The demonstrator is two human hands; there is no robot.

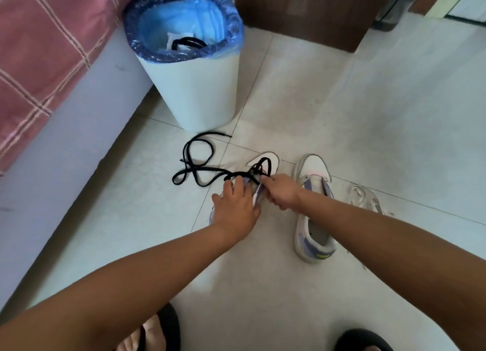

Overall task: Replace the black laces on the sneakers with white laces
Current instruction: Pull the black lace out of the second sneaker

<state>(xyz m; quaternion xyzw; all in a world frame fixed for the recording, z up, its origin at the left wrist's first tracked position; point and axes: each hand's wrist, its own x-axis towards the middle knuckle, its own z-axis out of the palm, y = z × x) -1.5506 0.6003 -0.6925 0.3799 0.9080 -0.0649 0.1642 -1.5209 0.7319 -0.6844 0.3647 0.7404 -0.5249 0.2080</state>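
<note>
hands strip the black lace from the left-hand sneaker

both hands work on the sneaker being unlaced point(263, 166), the landmark for everything below. left hand point(235, 208) lies over its middle with fingers spread and pressing down, most likely to pin the shoe to the floor while the lace is drawn. right hand point(281, 193) is curled at the eyelets beside the tongue and appears to pinch the black lace point(200, 170), though the exact grip is hidden behind the knuckles.

most of that lace is already free: it trails out from the toe end of the sneaker and loops across the tiles on its far left side, with only a crossing or two left near the toe. judging by this, the step in hand is pulling out the last of the black lace.

just right of the sneaker stands the second sneaker point(314, 211), apparently without any lace. beyond that one, further right, the white laces point(365, 198) lie in a loose heap, within reach for threading.

past the sneaker's toe stands a white waste bin point(194, 88) with a blue liner; a black loop inside may be the other discarded lace.
</note>
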